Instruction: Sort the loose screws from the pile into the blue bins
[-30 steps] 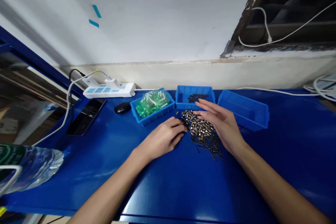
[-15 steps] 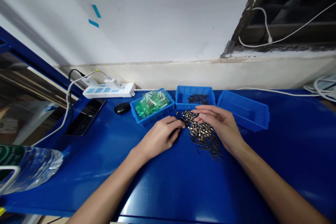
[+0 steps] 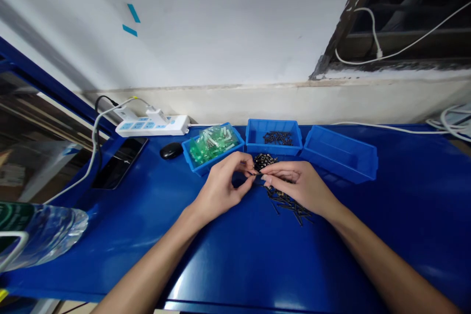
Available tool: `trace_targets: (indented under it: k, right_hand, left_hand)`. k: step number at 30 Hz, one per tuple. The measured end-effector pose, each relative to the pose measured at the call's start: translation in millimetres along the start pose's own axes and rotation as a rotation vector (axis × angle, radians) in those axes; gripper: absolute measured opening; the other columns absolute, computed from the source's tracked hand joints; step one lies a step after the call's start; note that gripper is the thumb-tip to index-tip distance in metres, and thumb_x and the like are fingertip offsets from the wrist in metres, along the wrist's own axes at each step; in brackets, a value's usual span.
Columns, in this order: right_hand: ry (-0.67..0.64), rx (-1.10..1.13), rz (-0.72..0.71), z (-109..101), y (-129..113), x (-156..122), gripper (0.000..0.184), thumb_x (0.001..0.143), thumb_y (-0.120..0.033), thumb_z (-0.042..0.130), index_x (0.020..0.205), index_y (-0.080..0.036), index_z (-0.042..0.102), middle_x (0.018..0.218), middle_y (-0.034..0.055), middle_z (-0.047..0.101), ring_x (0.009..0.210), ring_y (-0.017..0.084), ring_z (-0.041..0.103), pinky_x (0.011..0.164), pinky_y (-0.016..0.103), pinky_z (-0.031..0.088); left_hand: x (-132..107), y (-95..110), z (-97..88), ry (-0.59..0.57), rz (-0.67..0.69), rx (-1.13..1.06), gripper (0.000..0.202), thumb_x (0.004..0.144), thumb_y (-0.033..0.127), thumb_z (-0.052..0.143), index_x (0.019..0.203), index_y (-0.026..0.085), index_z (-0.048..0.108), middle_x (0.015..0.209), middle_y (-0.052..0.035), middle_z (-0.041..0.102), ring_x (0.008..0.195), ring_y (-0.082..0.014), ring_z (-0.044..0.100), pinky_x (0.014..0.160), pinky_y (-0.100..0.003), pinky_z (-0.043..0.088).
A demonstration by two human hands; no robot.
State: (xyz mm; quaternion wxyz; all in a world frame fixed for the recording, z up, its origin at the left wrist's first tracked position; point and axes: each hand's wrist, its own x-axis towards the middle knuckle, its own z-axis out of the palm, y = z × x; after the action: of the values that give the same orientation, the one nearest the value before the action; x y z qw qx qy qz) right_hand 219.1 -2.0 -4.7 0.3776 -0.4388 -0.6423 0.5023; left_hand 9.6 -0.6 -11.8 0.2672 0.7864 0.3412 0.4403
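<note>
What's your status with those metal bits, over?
Left hand and right hand close together, pinching a thin dark piece. Metal pile on blue table, partly hidden behind right hand.

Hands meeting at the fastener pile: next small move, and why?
Probably a slight twist by the right hand while the left hand steadies: both seem to pinch one thin dark piece beside the fastener pile. Its exact shape is too small to tell.
</note>
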Motion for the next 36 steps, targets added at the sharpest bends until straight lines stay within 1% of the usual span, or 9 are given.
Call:
trace_targets:
  k: [5, 9, 12, 14, 16, 19, 24, 31, 36]
  right_hand:
    - [0.031, 0.064, 0.060, -1, -4, 1, 0.015, 0.076, -0.031, 0.076, 0.084, -0.020, 0.083, 0.075, 0.0058, 0.080, 0.071, 0.022, 0.077, 0.066, 0.031, 0.061]
    - [0.250, 0.089, 0.030, -3, -4, 3, 0.015, 0.075, -0.034, 0.076, 0.076, -0.020, 0.081, 0.068, 0.0053, 0.078, 0.065, 0.021, 0.076, 0.062, 0.032, 0.061]
    - [0.409, 0.159, -0.013, -5, -1, 5, 0.020, 0.075, -0.034, 0.077, 0.091, -0.022, 0.083, 0.089, 0.0071, 0.082, 0.079, 0.023, 0.079, 0.078, 0.038, 0.064]
    - [0.444, 0.181, -0.026, -6, 2, 6, 0.030, 0.075, -0.031, 0.077, 0.103, -0.023, 0.081, 0.107, 0.0081, 0.082, 0.091, 0.024, 0.079, 0.090, 0.042, 0.063]
    - [0.430, 0.170, -0.024, -7, 5, 6, 0.037, 0.076, -0.030, 0.076, 0.112, -0.024, 0.079, 0.116, 0.0090, 0.079, 0.096, 0.025, 0.078, 0.095, 0.045, 0.061]
    - [0.406, 0.154, -0.016, -7, 5, 5, 0.037, 0.077, -0.029, 0.073, 0.113, -0.022, 0.078, 0.117, 0.0102, 0.079, 0.094, 0.025, 0.078, 0.091, 0.045, 0.062]
    - [0.391, 0.132, -0.009, -7, 0, 4, 0.033, 0.078, -0.033, 0.072, 0.109, -0.021, 0.077, 0.111, 0.0107, 0.080, 0.090, 0.025, 0.078, 0.082, 0.042, 0.064]
    - [0.408, 0.164, 0.001, -7, -1, 5, 0.029, 0.076, -0.032, 0.077, 0.103, -0.021, 0.078, 0.106, 0.0088, 0.081, 0.086, 0.023, 0.077, 0.083, 0.041, 0.064]
    - [0.328, 0.107, -0.008, -8, 0, 4, 0.024, 0.078, -0.032, 0.074, 0.098, -0.021, 0.079, 0.102, 0.0090, 0.081, 0.088, 0.024, 0.078, 0.087, 0.043, 0.063]
  left_hand:
    - [1, 2, -2.9, -0.035, 0.015, 0.021, 0.015, 0.092, 0.012, 0.064, 0.103, 0.017, 0.057, 0.093, -0.0017, 0.066, 0.080, -0.0118, 0.068, 0.075, -0.024, 0.059]
    - [1, 1, -7.3, -0.244, 0.026, 0.205, 0.018, 0.092, 0.016, 0.067, 0.110, 0.016, 0.063, 0.098, -0.0051, 0.069, 0.087, -0.0182, 0.067, 0.079, -0.032, 0.059]
    - [-1, -4, -5.8, -0.395, 0.039, 0.301, 0.016, 0.096, 0.017, 0.063, 0.112, 0.014, 0.067, 0.106, -0.0094, 0.070, 0.098, -0.0231, 0.068, 0.087, -0.038, 0.059]
    - [-2, -7, -3.4, -0.427, 0.050, 0.332, 0.014, 0.098, 0.017, 0.059, 0.108, 0.014, 0.069, 0.104, -0.0095, 0.070, 0.097, -0.0225, 0.067, 0.085, -0.036, 0.058]
    - [-2, -7, -2.3, -0.417, 0.057, 0.347, 0.015, 0.100, 0.016, 0.055, 0.104, 0.014, 0.069, 0.099, -0.0086, 0.069, 0.091, -0.0204, 0.067, 0.081, -0.033, 0.057]
    - [-1, -3, -5.2, -0.395, 0.045, 0.355, 0.015, 0.099, 0.019, 0.053, 0.099, 0.015, 0.068, 0.093, -0.0076, 0.067, 0.080, -0.0181, 0.065, 0.071, -0.031, 0.054]
    - [-1, 5, -12.1, -0.501, 0.009, 0.316, 0.007, 0.084, 0.017, 0.062, 0.090, 0.016, 0.065, 0.085, -0.0042, 0.063, 0.062, -0.0140, 0.057, 0.056, -0.027, 0.044]
    - [-2, 1, -9.7, -0.484, 0.042, 0.333, 0.018, 0.086, 0.005, 0.050, 0.089, 0.016, 0.063, 0.086, -0.0044, 0.063, 0.067, -0.0146, 0.060, 0.061, -0.026, 0.045]
    - [-1, 1, -9.1, -0.346, 0.032, 0.233, 0.014, 0.090, 0.007, 0.050, 0.094, 0.018, 0.057, 0.083, -0.0009, 0.061, 0.069, -0.0129, 0.058, 0.063, -0.024, 0.045]
